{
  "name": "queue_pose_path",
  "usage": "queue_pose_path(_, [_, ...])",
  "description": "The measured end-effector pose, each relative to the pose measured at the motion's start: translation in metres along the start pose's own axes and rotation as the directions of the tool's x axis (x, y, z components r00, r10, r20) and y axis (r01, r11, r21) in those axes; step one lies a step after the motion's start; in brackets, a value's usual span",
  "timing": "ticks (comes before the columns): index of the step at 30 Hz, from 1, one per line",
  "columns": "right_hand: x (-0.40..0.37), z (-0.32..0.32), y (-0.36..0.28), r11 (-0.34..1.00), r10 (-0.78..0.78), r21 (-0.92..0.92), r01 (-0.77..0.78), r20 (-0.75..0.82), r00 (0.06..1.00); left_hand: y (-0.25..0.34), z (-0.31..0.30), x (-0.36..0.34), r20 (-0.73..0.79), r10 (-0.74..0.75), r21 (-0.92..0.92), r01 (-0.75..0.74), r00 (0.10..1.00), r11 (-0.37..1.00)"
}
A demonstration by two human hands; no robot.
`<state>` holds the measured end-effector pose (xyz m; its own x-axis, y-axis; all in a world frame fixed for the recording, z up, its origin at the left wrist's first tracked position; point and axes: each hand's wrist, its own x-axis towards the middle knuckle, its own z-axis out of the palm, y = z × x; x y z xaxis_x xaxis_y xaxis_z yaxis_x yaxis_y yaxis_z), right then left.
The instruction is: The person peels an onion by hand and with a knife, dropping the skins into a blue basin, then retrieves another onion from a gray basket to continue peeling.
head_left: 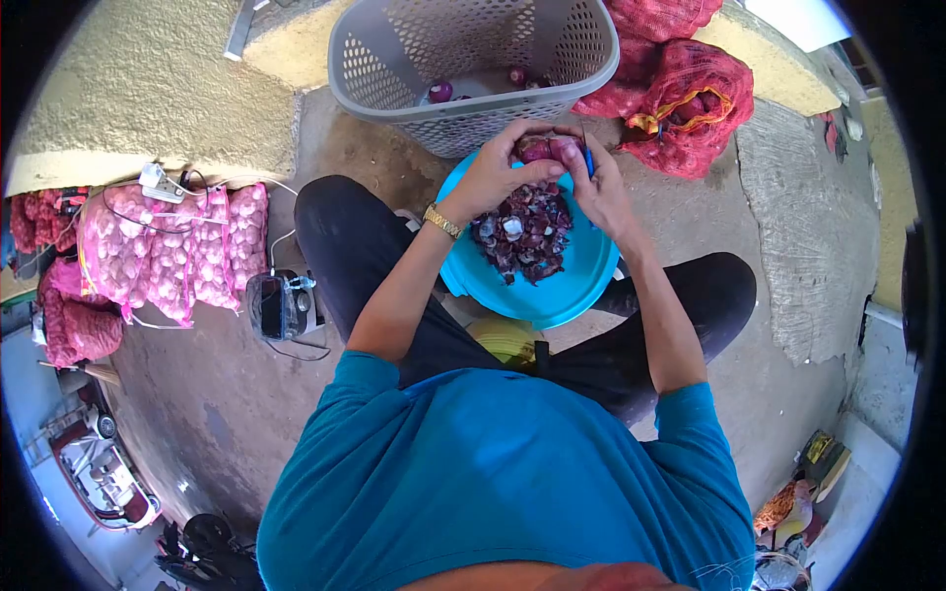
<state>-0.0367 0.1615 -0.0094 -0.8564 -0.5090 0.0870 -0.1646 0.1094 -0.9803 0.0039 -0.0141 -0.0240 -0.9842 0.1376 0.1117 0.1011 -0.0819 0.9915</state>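
Note:
My left hand [505, 169] is wrapped round a red onion [537, 148] above the far part of a blue basin [589, 271]. Close on its right, my right hand [599, 187] grips a small knife with a blue handle [589, 161], its thin blade pointing up, and its thumb lies against the onion. Dark onion peels [537, 241] lie heaped in the basin between my legs. Just beyond my hands stands a grey perforated basket [473, 106] with a few onions [440, 92] at its bottom.
Red mesh sacks [690, 108] stand at the right of the basket, one open with onions inside. Pink mesh bags of pale bulbs [168, 246] lean on the low wall at left. A phone [271, 307] in a clear container lies beside my left knee.

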Motion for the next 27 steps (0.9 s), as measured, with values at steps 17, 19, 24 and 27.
queue_pose_path(17, [0.008,-0.003,0.009,0.862,0.292,0.454,-0.226,-0.080,0.953,-0.004,0.008,-0.006,-0.170,-0.198,-0.536,0.078,0.965,0.841])
queue_pose_path(19, [0.011,-0.004,0.001,0.835,0.284,0.508,-0.209,-0.073,0.956,0.009,0.006,-0.005,-0.094,-0.110,-0.613,0.030,0.989,0.790])
queue_pose_path(24, [0.011,-0.005,-0.001,0.611,0.339,0.757,-0.231,0.014,0.941,0.006,0.003,-0.009,-0.020,-0.133,-0.608,0.093,0.991,0.788])
queue_pose_path(27, [0.011,-0.005,0.008,0.772,0.311,0.582,-0.254,0.002,0.950,0.003,0.002,-0.010,0.001,-0.144,-0.586,0.117,0.990,0.802])
